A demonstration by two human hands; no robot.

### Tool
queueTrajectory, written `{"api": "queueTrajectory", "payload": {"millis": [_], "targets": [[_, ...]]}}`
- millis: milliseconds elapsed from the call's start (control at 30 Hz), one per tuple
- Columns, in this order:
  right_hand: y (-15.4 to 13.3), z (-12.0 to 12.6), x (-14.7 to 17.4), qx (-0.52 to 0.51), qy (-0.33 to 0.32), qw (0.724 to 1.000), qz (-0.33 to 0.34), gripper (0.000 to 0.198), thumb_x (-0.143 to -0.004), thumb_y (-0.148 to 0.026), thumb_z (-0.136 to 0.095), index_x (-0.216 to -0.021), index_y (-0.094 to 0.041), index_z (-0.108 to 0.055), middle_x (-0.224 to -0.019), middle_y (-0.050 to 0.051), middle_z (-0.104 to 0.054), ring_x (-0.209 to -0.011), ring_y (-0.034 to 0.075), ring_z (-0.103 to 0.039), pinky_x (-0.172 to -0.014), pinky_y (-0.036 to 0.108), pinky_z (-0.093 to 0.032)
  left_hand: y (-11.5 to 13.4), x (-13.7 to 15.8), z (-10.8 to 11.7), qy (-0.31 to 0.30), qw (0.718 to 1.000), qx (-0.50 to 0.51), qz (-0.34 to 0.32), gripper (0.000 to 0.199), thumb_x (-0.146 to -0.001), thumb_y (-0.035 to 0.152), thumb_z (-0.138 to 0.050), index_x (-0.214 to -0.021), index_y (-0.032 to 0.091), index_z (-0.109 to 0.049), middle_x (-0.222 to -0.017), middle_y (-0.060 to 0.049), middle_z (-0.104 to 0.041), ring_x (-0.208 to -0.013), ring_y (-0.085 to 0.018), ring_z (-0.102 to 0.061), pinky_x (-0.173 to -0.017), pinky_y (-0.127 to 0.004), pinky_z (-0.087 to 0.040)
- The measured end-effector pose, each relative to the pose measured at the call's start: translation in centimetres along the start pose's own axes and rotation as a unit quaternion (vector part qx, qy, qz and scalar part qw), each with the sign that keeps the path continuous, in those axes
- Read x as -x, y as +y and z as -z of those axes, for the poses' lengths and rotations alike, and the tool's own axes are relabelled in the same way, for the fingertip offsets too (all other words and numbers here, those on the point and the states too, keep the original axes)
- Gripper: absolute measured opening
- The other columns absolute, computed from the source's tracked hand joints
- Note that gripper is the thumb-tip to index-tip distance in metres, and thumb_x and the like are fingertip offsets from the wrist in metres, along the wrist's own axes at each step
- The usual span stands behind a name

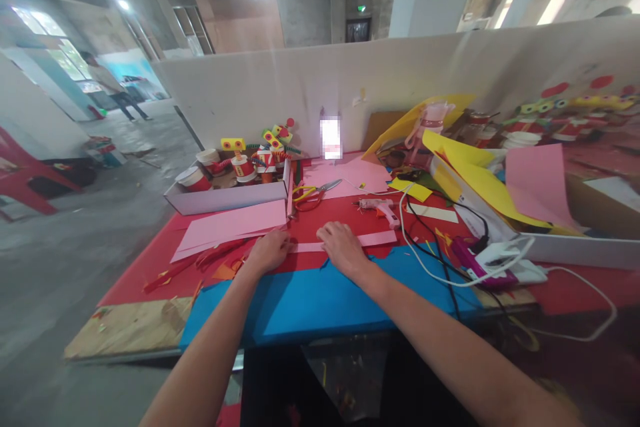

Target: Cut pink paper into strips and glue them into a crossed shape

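Note:
A narrow pink paper strip (pixel 307 247) lies crosswise in front of me over red paper, its far end reaching to the right. My left hand (pixel 270 251) is closed on the strip's left end, fingers curled. My right hand (pixel 341 247) grips the strip further along, the fingertips bent down onto it; their undersides are hidden. Under my wrists is a blue paper sheet (pixel 300 307). Just beyond the right hand a pink glue gun (pixel 381 209) rests on the table. Yellow-handled scissors (pixel 317 191) lie behind the strip.
Pink paper sheets (pixel 235 225) lie at the left, below a white box (pixel 225 200) with cup figures. A purple power strip (pixel 483 263) and loose cables occupy the right, before a box (pixel 575 248) of coloured paper. A lit phone (pixel 331 138) stands at the back. Someone (pixel 107 83) stands far left.

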State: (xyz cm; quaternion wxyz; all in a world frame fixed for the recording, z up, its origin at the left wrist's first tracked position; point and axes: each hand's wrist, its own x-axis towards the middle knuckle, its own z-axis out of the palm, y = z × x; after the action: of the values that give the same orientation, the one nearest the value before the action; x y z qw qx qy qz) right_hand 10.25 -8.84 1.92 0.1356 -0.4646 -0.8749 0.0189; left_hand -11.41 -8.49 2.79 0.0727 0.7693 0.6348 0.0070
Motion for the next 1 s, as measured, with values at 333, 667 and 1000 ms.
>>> {"api": "queueTrajectory", "payload": {"millis": [333,667,1000], "targets": [[0.3,-1.3,5.3,-0.095,-0.029,0.995,0.032,0.060,-0.097,-0.051,-0.040,-0.147,-0.018,-0.039,-0.153,0.010,-0.039,-0.142,0.032,-0.031,-0.117,0.058,-0.016,2.2,1.2,1.4,0.016,0.997,-0.061,0.041,0.027,-0.093,0.024,-0.040,-0.104,0.017,-0.064,-0.110,-0.014,-0.066,-0.102,-0.027,-0.062,-0.086,-0.039,-0.046],[0.3,-0.9,5.5,-0.099,-0.075,0.992,0.026,0.059,-0.094,-0.034,-0.043,-0.151,-0.022,-0.031,-0.156,0.008,-0.034,-0.147,0.032,-0.020,-0.118,0.062,-0.004,9.3,4.1,-4.9,0.128,0.983,-0.039,-0.129,0.073,-0.096,0.057,-0.026,-0.148,0.007,-0.034,-0.153,-0.019,-0.038,-0.145,-0.028,-0.029,-0.116,-0.047,-0.025],[0.1,-1.0,5.7,-0.101,-0.066,0.993,0.006,0.061,-0.097,-0.057,-0.032,-0.150,-0.028,-0.034,-0.159,0.005,-0.029,-0.148,0.033,-0.018,-0.116,0.063,-0.002,0.3,6.1,-4.9,0.135,0.983,-0.081,-0.093,0.076,-0.093,0.062,-0.032,-0.152,0.014,-0.029,-0.156,-0.015,-0.033,-0.146,-0.027,-0.024,-0.118,-0.046,-0.023]]}}
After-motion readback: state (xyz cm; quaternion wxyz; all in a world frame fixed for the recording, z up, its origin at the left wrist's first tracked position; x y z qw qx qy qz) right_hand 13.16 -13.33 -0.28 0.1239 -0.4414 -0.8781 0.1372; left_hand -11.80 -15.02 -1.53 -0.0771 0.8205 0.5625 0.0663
